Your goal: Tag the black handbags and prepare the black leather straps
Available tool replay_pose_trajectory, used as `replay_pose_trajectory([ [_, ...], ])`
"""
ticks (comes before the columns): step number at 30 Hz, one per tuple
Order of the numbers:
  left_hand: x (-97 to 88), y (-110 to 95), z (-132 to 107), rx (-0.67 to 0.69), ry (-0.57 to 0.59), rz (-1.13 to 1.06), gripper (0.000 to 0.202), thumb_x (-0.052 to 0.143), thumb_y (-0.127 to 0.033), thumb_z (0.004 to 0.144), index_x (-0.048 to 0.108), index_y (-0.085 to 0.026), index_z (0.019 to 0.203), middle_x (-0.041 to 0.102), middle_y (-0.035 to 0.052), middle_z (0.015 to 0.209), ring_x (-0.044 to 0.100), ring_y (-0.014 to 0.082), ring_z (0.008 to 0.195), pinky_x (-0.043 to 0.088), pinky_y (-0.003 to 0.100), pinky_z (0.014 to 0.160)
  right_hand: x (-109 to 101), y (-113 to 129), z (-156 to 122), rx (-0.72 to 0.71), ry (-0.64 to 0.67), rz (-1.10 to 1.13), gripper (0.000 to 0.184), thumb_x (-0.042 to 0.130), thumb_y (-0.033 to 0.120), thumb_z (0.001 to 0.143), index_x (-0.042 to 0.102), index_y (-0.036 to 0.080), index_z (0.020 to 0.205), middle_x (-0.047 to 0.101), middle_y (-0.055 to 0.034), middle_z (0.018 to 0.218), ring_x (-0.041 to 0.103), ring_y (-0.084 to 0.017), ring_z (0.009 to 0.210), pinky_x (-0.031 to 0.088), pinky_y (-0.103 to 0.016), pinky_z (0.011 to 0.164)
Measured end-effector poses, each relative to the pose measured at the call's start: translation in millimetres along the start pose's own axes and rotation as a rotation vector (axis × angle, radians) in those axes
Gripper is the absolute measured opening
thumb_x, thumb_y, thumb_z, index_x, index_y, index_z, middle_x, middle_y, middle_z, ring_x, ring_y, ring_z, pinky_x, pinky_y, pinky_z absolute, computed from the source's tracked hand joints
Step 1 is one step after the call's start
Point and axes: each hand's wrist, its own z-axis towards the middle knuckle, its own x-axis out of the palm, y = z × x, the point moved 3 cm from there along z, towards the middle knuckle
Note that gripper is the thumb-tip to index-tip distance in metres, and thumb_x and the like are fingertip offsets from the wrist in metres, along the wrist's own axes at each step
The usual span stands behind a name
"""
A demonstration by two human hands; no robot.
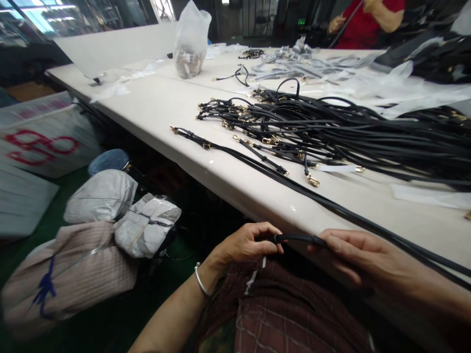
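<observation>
Between my two hands, just off the table's near edge, stretches a short piece of black strap. My left hand pinches its left end between thumb and fingers. The right end is gripped by my right hand, with the thumb on top. On the table beyond lies a long black strap with gold buckles, running along the edge past my right hand. A short buckled strap with gold clasps rests behind it. Farther back, a big heap of black straps with gold hardware spreads to the right.
The pale table runs away from me. At its back are a plastic bag, grey plastic-wrapped straps and a person in red. Wrapped bundles, a quilted pink sack and white bins stand on the left floor.
</observation>
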Motion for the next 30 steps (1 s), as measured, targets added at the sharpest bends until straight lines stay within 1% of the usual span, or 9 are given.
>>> replay_pose_trajectory([
  [3, -3.7, -4.9, -4.1, 0.028, -0.112, 0.079, 0.027, 0.075, -0.032, 0.082, 0.071, -0.015, 0.103, 0.071, 0.0039, 0.088, 0.064, 0.0151, 0.08, 0.048, 0.025, 0.075, -3.9, -9.7, 1.8, 0.061, -0.009, -0.015, 0.052, 0.058, 0.069, 0.087, 0.058, 0.018, 0.08, 0.032, 0.0066, 0.059, 0.021, -0.008, 0.052, 0.012, -0.025, 0.048],
  [6, -3.7, -13.9, -4.8, 0.174, -0.166, 0.379, 0.022, 0.074, -0.031, 0.085, 0.073, -0.017, 0.103, 0.073, 0.0031, 0.093, 0.064, 0.0162, 0.086, 0.047, 0.027, 0.081, -4.7, -16.8, 7.9, 0.066, -0.042, -0.148, 0.058, 0.056, 0.075, 0.083, 0.056, 0.018, 0.075, 0.03, 0.0061, 0.06, 0.021, -0.009, 0.053, 0.013, -0.025, 0.048],
  [10, 11.8, -21.7, 0.4, 0.499, -0.119, 0.824, 0.023, 0.069, -0.036, 0.091, 0.073, -0.019, 0.105, 0.075, 0.0039, 0.095, 0.065, 0.0169, 0.093, 0.041, 0.033, 0.101, 6.4, -14.0, 18.0, -0.014, -0.082, -0.387, 0.057, 0.052, 0.072, 0.085, 0.06, 0.017, 0.073, 0.041, 0.0025, 0.064, 0.031, -0.011, 0.059, 0.023, -0.025, 0.053],
  [13, 24.5, -20.7, 6.0, 0.596, -0.108, 0.941, 0.026, 0.062, -0.039, 0.095, 0.072, -0.017, 0.104, 0.076, 0.0047, 0.091, 0.067, 0.0169, 0.089, 0.04, 0.035, 0.103, 19.2, -6.5, 24.3, -0.064, -0.126, -0.495, 0.054, 0.048, 0.069, 0.086, 0.054, 0.018, 0.067, 0.04, 0.0021, 0.063, 0.032, -0.012, 0.059, 0.025, -0.026, 0.052],
  [16, 28.5, -19.7, 8.9, 0.584, -0.18, 0.872, 0.03, 0.059, -0.043, 0.096, 0.072, -0.017, 0.101, 0.076, 0.005, 0.089, 0.067, 0.017, 0.086, 0.045, 0.032, 0.093, 23.8, 0.1, 25.1, -0.094, -0.176, -0.439, 0.055, 0.044, 0.072, 0.085, 0.048, 0.02, 0.067, 0.036, 0.0042, 0.06, 0.029, -0.011, 0.056, 0.023, -0.025, 0.049],
  [19, 24.6, -18.9, 7.5, 0.567, -0.211, 0.788, 0.032, 0.058, -0.046, 0.096, 0.073, -0.018, 0.1, 0.076, 0.0044, 0.089, 0.066, 0.0164, 0.084, 0.046, 0.03, 0.086, 18.8, -0.9, 19.4, -0.08, -0.085, -0.382, 0.056, 0.043, 0.072, 0.088, 0.053, 0.019, 0.071, 0.047, 0.0024, 0.06, 0.037, -0.012, 0.055, 0.028, -0.024, 0.05],
  [21, 20.6, -17.2, 6.2, 0.56, -0.193, 0.8, 0.031, 0.058, -0.046, 0.097, 0.073, -0.018, 0.101, 0.076, 0.004, 0.09, 0.066, 0.0162, 0.085, 0.046, 0.03, 0.087, 12.7, -6.4, 15.4, -0.057, -0.02, -0.386, 0.057, 0.044, 0.072, 0.09, 0.055, 0.019, 0.073, 0.053, 0.0008, 0.062, 0.041, -0.012, 0.057, 0.031, -0.023, 0.053],
  [24, 18.0, -11.7, 6.5, 0.537, -0.165, 0.879, 0.029, 0.061, -0.044, 0.095, 0.073, -0.019, 0.102, 0.077, 0.0039, 0.091, 0.067, 0.016, 0.085, 0.045, 0.03, 0.088, 7.6, -18.2, 18.0, -0.043, -0.053, -0.375, 0.06, 0.045, 0.077, 0.086, 0.054, 0.019, 0.072, 0.041, 0.0037, 0.059, 0.033, -0.011, 0.055, 0.026, -0.024, 0.051],
  [30, 23.8, 5.2, 9.2, 0.351, -0.046, 0.918, 0.036, 0.07, -0.049, 0.087, 0.076, -0.019, 0.105, 0.076, 0.0063, 0.091, 0.069, 0.0181, 0.087, 0.049, 0.026, 0.084, 27.7, -43.5, 46.0, -0.034, -0.031, -0.307, 0.074, 0.039, 0.094, 0.072, 0.043, 0.02, 0.067, 0.035, 0.0023, 0.064, 0.03, -0.013, 0.061, 0.028, -0.026, 0.054],
])
